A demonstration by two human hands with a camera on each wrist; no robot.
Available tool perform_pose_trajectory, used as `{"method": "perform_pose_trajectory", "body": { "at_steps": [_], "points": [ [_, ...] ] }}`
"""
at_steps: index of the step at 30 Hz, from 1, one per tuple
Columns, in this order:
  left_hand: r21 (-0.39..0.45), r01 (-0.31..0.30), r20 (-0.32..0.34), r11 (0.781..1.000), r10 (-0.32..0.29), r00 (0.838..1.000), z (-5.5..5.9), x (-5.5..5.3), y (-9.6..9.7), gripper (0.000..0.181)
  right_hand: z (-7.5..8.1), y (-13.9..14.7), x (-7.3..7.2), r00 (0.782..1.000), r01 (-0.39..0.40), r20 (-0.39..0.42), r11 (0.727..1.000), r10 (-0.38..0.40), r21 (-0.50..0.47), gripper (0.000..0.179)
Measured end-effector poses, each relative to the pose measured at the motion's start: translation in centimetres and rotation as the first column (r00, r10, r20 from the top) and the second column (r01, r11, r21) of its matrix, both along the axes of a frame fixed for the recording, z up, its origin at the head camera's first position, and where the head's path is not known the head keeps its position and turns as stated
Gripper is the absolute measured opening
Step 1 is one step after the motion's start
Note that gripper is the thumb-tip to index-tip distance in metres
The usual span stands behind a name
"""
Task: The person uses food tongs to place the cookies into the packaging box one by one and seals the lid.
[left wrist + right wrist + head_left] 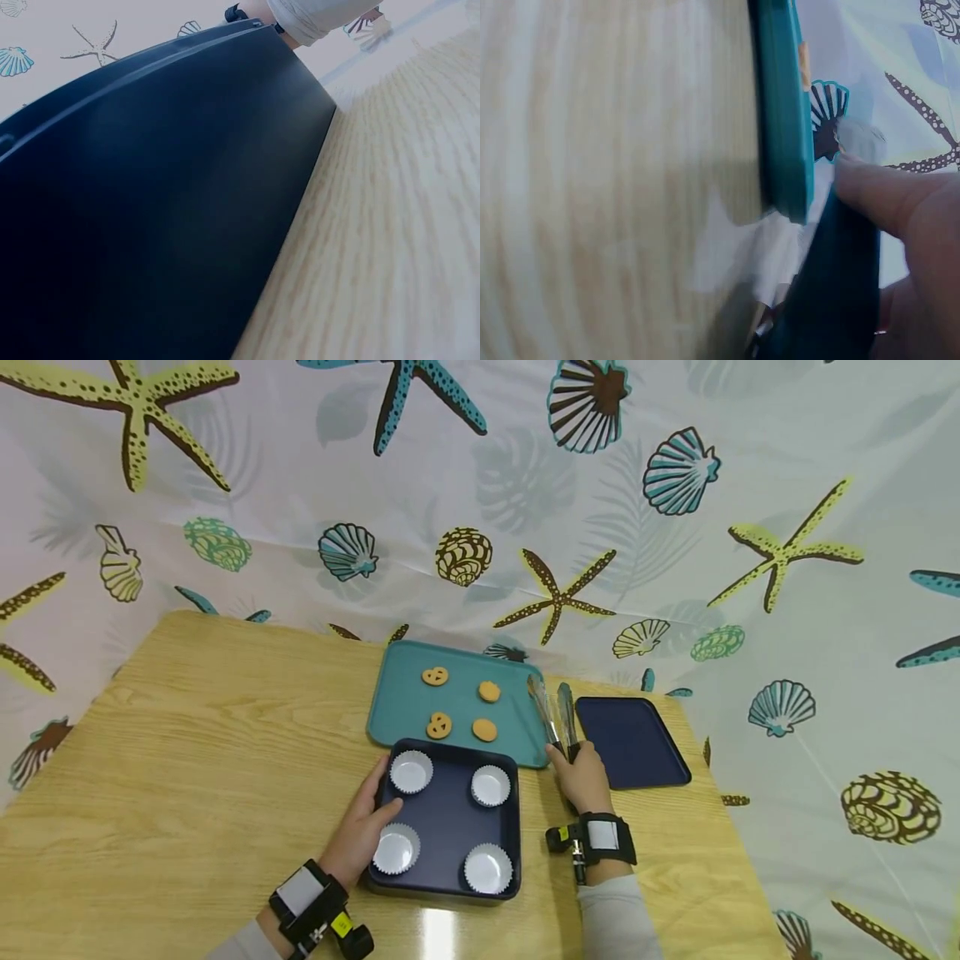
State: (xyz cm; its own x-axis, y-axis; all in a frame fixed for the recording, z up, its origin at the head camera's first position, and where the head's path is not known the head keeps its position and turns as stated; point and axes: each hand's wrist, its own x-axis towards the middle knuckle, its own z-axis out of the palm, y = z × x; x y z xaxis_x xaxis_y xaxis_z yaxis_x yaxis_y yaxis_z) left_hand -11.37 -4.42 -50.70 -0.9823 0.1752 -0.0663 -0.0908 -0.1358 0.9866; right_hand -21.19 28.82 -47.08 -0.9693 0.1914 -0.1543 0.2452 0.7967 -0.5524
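My left hand [362, 828] grips the left wall of a deep navy baking pan [447, 831], thumb over the rim and fingers along the outside. Inside the pan sit white paper baking cups [491, 786], one toward each corner. In the left wrist view the dark pan wall [165, 180] fills much of the picture, its base at the wooden table. Tongs [567, 714] with metal arms and dark handles are in my right hand [585, 781], tips pointing away from me beside the teal tray. The right wrist view has my thumb along a dark handle [832, 277].
Behind the pan lies a teal baking tray [397, 693] with pretzel-shaped cookies [435, 676] and rounder cookies [484, 729]. A flat navy tray [633, 743] is to the right of the tongs, near the table's right edge. A seashell-patterned cloth [420, 527] hangs behind the wooden table [225, 735].
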Motion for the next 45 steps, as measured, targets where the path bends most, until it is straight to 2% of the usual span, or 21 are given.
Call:
{"method": "perform_pose_trajectory", "body": {
  "at_steps": [2,4,7,9,12,18,24,27,32,38,45],
  "points": [
    [-0.002,-0.003,-0.003,1.0,0.003,1.0,0.1,0.0,0.0,0.067,0.7,-0.3,-0.2,0.999,-0.004,-0.037,0.999,0.002,-0.035,0.082],
    [-0.005,-0.012,0.0,1.0,0.012,1.0,0.1,-0.1,-0.1,0.067,1.4,-0.9,-0.5,0.996,-0.039,-0.08,0.999,0.038,-0.02,0.079],
    [-0.015,-0.025,0.003,1.0,0.025,1.0,0.2,-0.3,-0.2,0.067,2.3,-1.9,-1.1,0.98,-0.123,-0.144,0.988,0.136,0.098,0.067],
    [-0.019,-0.03,0.002,0.999,0.03,1.0,0.2,-0.3,-0.3,0.067,2.7,-2.4,-1.3,0.97,-0.17,-0.145,0.97,0.196,0.173,0.061],
    [-0.02,-0.03,-0.004,0.999,0.03,1.0,0.2,-0.1,-0.2,0.068,3.1,-3.0,-1.4,0.967,-0.202,-0.107,0.954,0.23,0.223,0.056],
    [-0.004,-0.026,-0.021,1.0,0.026,0.999,-0.3,-0.1,0.4,0.068,3.7,-3.1,-1.2,0.972,-0.207,-0.053,0.937,0.231,0.28,0.065],
    [0.001,-0.04,-0.003,0.999,0.04,0.999,-0.9,0.0,0.4,0.068,3.1,-3.3,-0.9,0.972,-0.216,-0.031,0.934,0.234,0.285,0.065],
    [-0.002,-0.05,0.003,0.999,0.05,0.999,-1.0,0.1,0.2,0.068,2.7,-3.5,-0.8,0.971,-0.215,-0.043,0.937,0.235,0.274,0.064],
    [0.008,-0.064,-0.015,0.998,0.064,0.998,-0.6,0.1,0.1,0.068,2.8,-3.6,-1.0,0.97,-0.205,-0.071,0.941,0.232,0.267,0.06],
    [0.028,-0.078,-0.025,0.997,0.079,0.997,-0.4,0.3,0.1,0.068,2.7,-3.9,-1.0,0.976,-0.169,-0.091,0.949,0.199,0.268,0.056],
    [0.036,-0.073,-0.014,0.997,0.073,0.997,-0.5,0.2,0.1,0.068,2.4,-4.0,-0.9,0.978,-0.139,-0.113,0.951,0.176,0.277,0.054]
  ]
}}
